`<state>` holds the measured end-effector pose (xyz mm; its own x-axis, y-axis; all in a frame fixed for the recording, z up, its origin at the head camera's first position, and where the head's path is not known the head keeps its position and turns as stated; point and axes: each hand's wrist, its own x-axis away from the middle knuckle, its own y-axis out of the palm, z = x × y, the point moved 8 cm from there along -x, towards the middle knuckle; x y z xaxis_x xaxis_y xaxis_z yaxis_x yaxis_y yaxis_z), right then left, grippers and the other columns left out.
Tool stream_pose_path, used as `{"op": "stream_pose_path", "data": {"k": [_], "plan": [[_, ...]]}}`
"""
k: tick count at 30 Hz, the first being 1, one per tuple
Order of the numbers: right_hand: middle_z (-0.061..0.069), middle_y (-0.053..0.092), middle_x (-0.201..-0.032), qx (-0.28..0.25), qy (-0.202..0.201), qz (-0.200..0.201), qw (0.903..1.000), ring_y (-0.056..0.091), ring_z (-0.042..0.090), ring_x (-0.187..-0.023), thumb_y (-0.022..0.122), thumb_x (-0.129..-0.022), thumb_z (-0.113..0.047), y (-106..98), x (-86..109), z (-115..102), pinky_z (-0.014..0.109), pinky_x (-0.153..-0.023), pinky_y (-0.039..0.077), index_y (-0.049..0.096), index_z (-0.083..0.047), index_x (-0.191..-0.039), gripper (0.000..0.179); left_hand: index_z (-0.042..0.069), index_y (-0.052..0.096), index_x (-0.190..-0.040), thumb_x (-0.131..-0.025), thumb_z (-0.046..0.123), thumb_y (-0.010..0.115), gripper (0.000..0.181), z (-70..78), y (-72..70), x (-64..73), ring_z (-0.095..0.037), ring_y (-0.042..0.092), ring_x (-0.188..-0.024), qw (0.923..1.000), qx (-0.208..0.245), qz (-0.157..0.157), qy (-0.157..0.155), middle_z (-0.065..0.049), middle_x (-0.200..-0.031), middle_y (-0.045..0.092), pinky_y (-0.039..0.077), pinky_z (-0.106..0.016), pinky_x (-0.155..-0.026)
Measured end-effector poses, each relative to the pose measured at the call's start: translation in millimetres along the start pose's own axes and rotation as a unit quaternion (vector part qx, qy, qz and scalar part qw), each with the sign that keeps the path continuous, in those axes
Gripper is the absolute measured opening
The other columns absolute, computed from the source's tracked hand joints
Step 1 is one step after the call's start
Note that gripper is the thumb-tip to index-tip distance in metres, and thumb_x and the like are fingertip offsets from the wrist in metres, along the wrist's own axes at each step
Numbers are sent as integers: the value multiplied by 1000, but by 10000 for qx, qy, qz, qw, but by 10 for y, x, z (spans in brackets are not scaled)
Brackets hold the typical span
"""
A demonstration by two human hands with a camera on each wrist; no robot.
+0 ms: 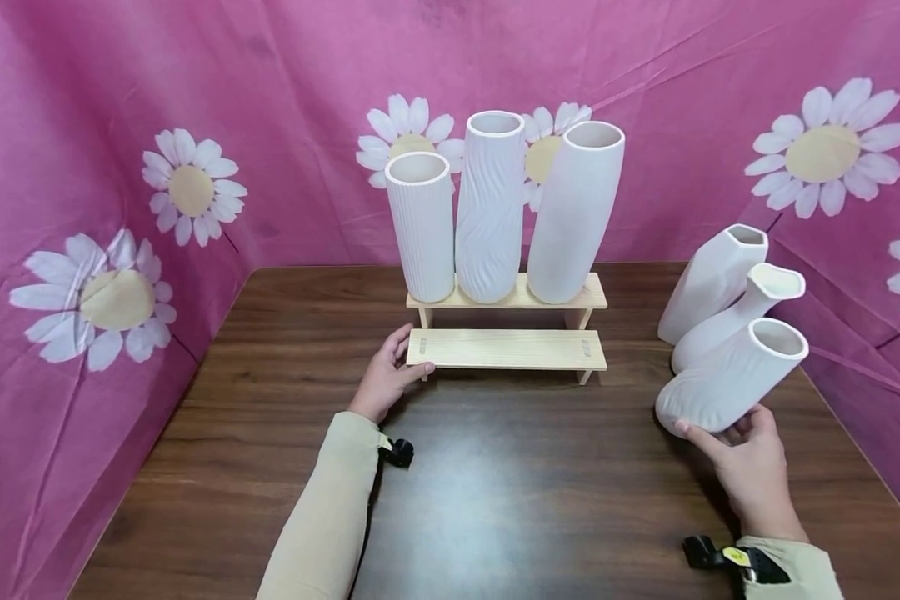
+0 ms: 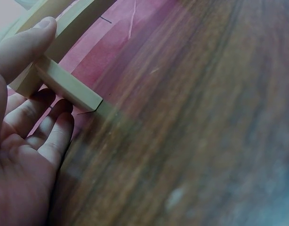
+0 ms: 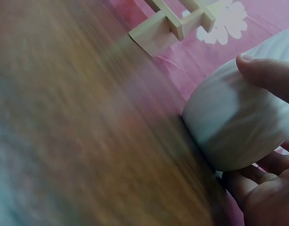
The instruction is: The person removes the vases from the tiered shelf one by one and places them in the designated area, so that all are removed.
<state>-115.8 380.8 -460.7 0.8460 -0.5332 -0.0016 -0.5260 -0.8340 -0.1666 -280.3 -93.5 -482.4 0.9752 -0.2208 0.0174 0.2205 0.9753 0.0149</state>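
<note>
My left hand [image 1: 382, 379] grips the left end of the lower board on a pale two-step wooden stand [image 1: 506, 348]. In the left wrist view its thumb lies over the board [image 2: 81, 28] and the other fingers curl beneath, beside the leg. Over on the right, my right hand [image 1: 753, 467] holds the nearest white vase [image 1: 720, 383] low on its body. That vase leans to the right, its round mouth upward. The right wrist view shows the thumb on the swirled side of the vase [image 3: 234, 117] and fingers round its underside, close to the tabletop.
On the stand's upper step are a ribbed vase [image 1: 422, 233], a wavy tall vase [image 1: 490, 208] and a smooth vase [image 1: 573, 217]. Behind the held vase stand a pinched-neck vase [image 1: 750, 308] and an angular vase [image 1: 708, 283]. Pink flowered cloth [image 1: 300, 167] surrounds the brown table [image 1: 270, 417].
</note>
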Motion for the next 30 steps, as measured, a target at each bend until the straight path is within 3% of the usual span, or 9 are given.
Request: {"op": "stream_pose_path", "data": {"k": [4,9,14,30], "plan": [[-15,59,-107,-127,-18,42,9999,56,-3,-103,82,-77,8,-45,-46,-31,4,-82,44,42,-24,-123,69,4,29,-156,-85,-4,77,86,24,2,6,-26,55,-122,10000,40,2,12,-14,-150,49,53,-22,-90],[-9,58,-113,-657,-72,109,9978,56,1,-106,80,-76,13,-81,-87,-36,4,-83,45,43,-21,-124,70,2,28,-156,-84,-6,76,86,45,16,-1,-29,56,-122,9997,215,-20,141,-16,-150,48,54,-24,-91],[-5,59,-114,-930,3,305,9952,58,3,-106,79,-75,17,-107,-83,9,5,-83,47,45,-18,-124,69,1,28,-156,-84,-8,75,86,28,14,19,-28,56,-121,9998,201,-14,72,-16,-150,49,55,-23,-89],[-4,54,-120,-1089,398,852,9896,54,8,-113,77,-76,17,-157,-104,101,7,-86,45,42,-19,-129,73,2,26,-157,-86,-6,75,86,36,14,10,-27,54,-121,9997,212,-84,31,-17,-152,46,53,-20,-88]]}}
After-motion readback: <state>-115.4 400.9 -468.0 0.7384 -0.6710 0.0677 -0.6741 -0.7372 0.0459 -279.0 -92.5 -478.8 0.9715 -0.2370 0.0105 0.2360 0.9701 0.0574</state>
